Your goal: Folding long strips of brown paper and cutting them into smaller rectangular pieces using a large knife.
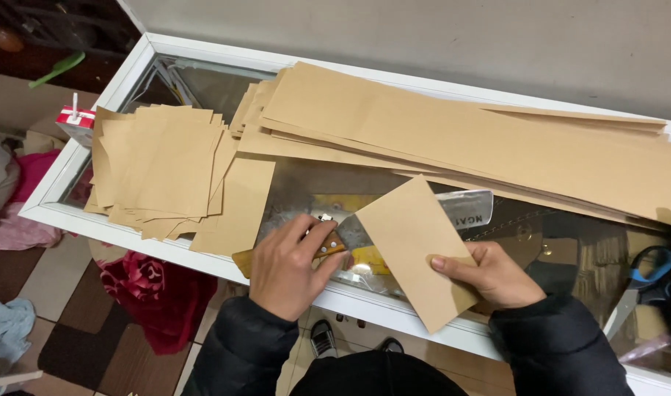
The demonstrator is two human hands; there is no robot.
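While fingers pinch it, paper piece overlies knife

Long brown paper strips lie stacked along the far side of the glass-topped counter. A pile of cut brown sheets sits at its left end, beside a small red and white box. Blue-handled scissors rest at the right. Red cloth lies on the floor.

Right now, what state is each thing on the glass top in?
left hand: gripping the knife handle
knife: flat on the glass, blade under the folded sheet
right hand: pinching the folded brown sheet
square sheets: loose pile
long strips: stacked flat
scissors: lying untouched
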